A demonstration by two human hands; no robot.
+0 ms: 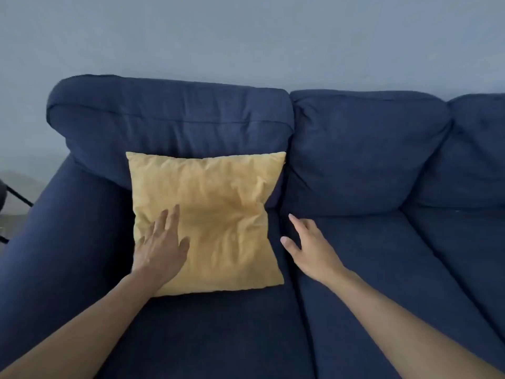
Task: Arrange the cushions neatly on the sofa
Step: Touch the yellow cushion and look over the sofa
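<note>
Against a plain grey-blue wall (246,36) stands the navy sofa (369,165); one yellow cushion (216,212) leans on its leftmost back pillow, bottom edge on the seat. Left hand (161,247) lies flat on the cushion's lower left, fingers spread. Right hand (311,247) hovers open just beside its right edge, gripping nothing

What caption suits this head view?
Left hand flat on a yellow cushion leaning against a blue sofa; right hand beside it.
</note>
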